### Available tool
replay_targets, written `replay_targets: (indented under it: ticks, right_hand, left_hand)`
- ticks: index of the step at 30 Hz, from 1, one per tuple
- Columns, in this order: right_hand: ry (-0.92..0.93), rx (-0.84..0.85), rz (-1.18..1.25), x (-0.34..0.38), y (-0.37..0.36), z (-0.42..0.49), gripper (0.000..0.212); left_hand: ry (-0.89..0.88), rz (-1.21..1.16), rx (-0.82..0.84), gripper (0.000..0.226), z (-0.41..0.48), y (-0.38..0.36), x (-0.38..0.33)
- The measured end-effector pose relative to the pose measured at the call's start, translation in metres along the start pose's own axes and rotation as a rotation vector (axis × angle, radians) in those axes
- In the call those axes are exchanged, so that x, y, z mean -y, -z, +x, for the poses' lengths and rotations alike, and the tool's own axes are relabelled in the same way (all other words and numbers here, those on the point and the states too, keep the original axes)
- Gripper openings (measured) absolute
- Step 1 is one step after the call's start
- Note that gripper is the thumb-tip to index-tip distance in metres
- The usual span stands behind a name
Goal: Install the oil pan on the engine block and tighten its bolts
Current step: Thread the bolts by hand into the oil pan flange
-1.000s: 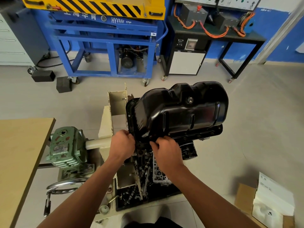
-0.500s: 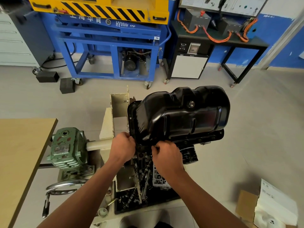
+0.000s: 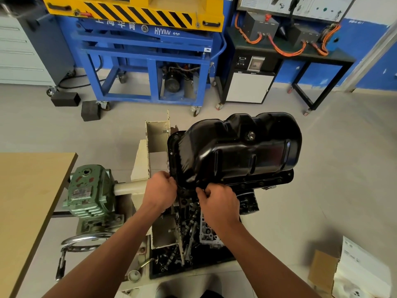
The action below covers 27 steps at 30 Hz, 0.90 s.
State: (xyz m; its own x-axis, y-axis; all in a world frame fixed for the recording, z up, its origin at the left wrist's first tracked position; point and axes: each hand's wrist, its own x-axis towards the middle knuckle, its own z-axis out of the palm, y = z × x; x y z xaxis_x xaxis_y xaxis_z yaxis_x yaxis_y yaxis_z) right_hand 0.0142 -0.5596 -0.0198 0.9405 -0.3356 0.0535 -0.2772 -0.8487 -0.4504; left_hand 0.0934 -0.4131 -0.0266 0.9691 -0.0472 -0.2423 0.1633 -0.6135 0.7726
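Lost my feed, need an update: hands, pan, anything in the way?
Left hand and right hand both at the near edge of the black oil pan. Pan sits on the engine. No tool visible. Nothing blocking.

- The oil pan (image 3: 236, 151) is shiny black metal.
- The gearbox (image 3: 90, 190) is rough green painted metal.
- The table (image 3: 28, 201) is smooth matt wood.
- The box (image 3: 322, 269) is brown cardboard.

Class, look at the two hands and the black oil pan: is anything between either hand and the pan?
Nothing visible. The left hand and right hand both already touch the near edge of the oil pan, fingers on its rim at the near left corner. Whether a bolt sits under the fingers cannot be told.
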Motion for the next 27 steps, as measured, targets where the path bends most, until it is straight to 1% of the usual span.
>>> replay_targets:
  ticks: [4,6,8,9,10,11,13,14,15,16,17,18,19,22,23,25,27]
  right_hand:
    - [0.003,-0.011,0.037,-0.001,0.0,0.0,0.042]
    - [0.023,-0.005,0.067,-0.002,-0.002,0.0,0.043]
    - [0.018,0.01,0.053,-0.002,-0.001,0.001,0.039]
    - [0.012,0.018,0.016,-0.001,0.001,0.002,0.036]
    - [0.003,0.024,-0.029,0.0,0.003,0.002,0.037]
    - [0.001,0.019,-0.064,0.001,0.005,0.001,0.04]
    - [0.067,-0.018,-0.02,0.007,0.008,-0.004,0.045]
    - [0.127,-0.021,0.08,0.014,0.01,-0.008,0.044]
    - [0.192,-0.008,0.226,0.022,0.012,-0.011,0.037]
    - [0.241,0.025,0.399,0.031,0.013,-0.012,0.029]
    - [0.251,0.079,0.563,0.039,0.015,-0.012,0.02]
    - [0.226,0.135,0.688,0.046,0.018,-0.011,0.015]
    - [0.193,0.167,0.747,0.05,0.021,-0.01,0.013]
    - [0.171,0.145,0.669,0.052,0.026,-0.007,0.025]
    - [0.172,0.165,0.657,0.053,0.027,-0.008,0.027]
    - [0.155,0.247,0.703,0.059,0.029,-0.008,0.022]
    - [0.154,0.279,0.69,0.065,0.03,-0.005,0.012]
  left_hand:
    - [0.015,-0.065,0.008,0.021,-0.002,0.001,0.0]
    - [0.017,-0.162,-0.049,0.016,-0.007,0.001,0.001]
    - [0.011,-0.286,-0.126,0.02,-0.015,0.005,0.002]
    - [0.008,-0.347,-0.138,0.02,-0.018,0.007,0.002]
    - [0.017,-0.421,-0.113,0.022,-0.021,0.01,0.002]
    - [0.047,-0.528,-0.047,0.028,-0.023,0.013,0.001]
    - [0.145,-0.827,0.15,0.039,-0.027,0.02,-0.002]
    - [0.195,-0.958,0.241,0.043,-0.028,0.024,-0.005]
    - [0.234,-1.055,0.31,0.046,-0.029,0.026,-0.008]
    - [0.261,-1.125,0.359,0.048,-0.03,0.027,-0.011]
    - [0.275,-1.171,0.39,0.05,-0.031,0.027,-0.014]
    - [0.276,-1.191,0.412,0.051,-0.031,0.027,-0.014]
    - [0.264,-1.183,0.428,0.051,-0.031,0.027,-0.014]
    - [0.202,-1.096,0.473,0.051,-0.031,0.031,-0.009]
    - [0.185,-1.073,0.483,0.051,-0.031,0.032,-0.008]
    - [0.143,-1.041,0.494,0.05,-0.031,0.034,-0.008]
    - [0.108,-1.029,0.499,0.052,-0.033,0.035,-0.011]
